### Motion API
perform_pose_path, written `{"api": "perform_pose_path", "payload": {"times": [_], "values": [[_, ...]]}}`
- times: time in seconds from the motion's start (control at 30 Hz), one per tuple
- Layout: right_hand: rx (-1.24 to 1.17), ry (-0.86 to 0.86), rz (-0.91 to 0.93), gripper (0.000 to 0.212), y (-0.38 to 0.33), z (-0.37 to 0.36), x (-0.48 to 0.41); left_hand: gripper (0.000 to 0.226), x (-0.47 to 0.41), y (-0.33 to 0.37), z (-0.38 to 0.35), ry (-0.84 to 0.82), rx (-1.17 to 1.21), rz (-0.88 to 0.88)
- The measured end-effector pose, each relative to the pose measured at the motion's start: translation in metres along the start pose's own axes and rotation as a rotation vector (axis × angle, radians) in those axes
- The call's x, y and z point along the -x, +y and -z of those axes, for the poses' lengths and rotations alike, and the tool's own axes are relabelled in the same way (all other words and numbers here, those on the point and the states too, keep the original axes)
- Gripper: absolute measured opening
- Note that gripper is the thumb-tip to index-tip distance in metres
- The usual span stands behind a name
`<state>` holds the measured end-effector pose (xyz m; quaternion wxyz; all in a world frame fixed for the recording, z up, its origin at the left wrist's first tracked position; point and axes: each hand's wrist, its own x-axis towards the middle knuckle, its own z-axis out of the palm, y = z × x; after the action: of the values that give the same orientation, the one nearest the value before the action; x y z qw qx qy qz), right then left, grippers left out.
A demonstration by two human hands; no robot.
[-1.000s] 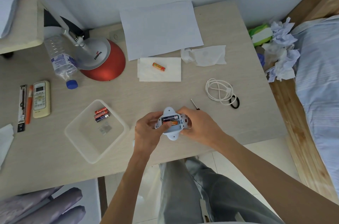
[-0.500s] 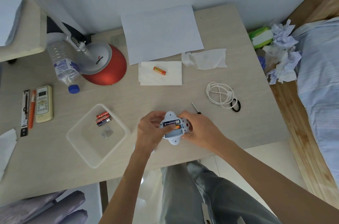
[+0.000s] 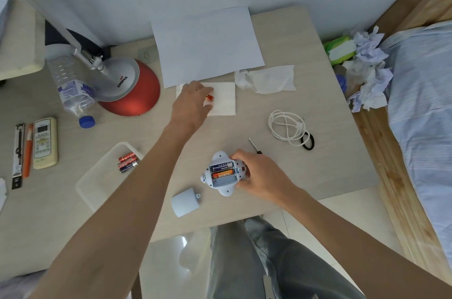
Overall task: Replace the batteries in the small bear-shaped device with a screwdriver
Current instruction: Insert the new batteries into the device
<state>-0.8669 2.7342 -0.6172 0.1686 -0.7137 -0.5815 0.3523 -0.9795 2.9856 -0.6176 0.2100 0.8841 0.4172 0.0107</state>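
HUATAI battery (image 3: 222,174) in bear device (image 3: 223,173)

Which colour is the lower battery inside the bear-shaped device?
Orange, with a red end, in the device; the head view shows the battery best.

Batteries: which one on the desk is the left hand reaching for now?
The orange battery lying alone on the white napkin, under the left hand. The others sit in the plastic tray or inside the bear-shaped device.
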Motion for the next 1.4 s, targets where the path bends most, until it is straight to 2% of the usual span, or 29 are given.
{"api": "perform_pose_path", "payload": {"times": [0.17,0.27,0.53,0.7,0.77,0.87,1.07,1.23,1.4], "values": [[0.0,0.015,0.001,0.043,0.001,-0.002,0.001,0.017,-0.007,-0.009,0.003,0.02,-0.004,-0.007],[-0.005,0.013,-0.003,0.044,0.001,-0.003,0.001,0.011,-0.001,-0.013,0.004,0.009,0.008,-0.018],[-0.009,0.012,0.0,0.042,0.003,-0.003,0.001,0.01,0.056,0.01,0.013,0.046,0.335,-0.011],[0.002,0.004,0.01,0.044,0.003,-0.002,0.0,0.032,0.11,0.038,0.018,0.031,0.539,0.045],[0.0,0.007,0.016,0.045,0.003,-0.002,0.001,0.036,0.131,0.043,0.015,-0.008,0.541,0.0],[0.011,0.017,0.021,0.049,0.003,-0.003,0.001,0.027,0.16,0.045,0.008,-0.045,0.485,-0.067],[0.004,0.039,-0.01,0.041,0.003,-0.007,0.004,0.024,0.189,0.039,-0.009,-0.068,0.453,-0.061],[-0.018,0.021,-0.017,0.038,0.002,-0.006,0.002,0.032,0.194,0.037,-0.018,-0.03,0.403,-0.075],[-0.026,0.021,-0.011,0.042,0.002,-0.007,0.0,0.025,0.191,0.036,-0.023,0.034,0.274,-0.133]]}}
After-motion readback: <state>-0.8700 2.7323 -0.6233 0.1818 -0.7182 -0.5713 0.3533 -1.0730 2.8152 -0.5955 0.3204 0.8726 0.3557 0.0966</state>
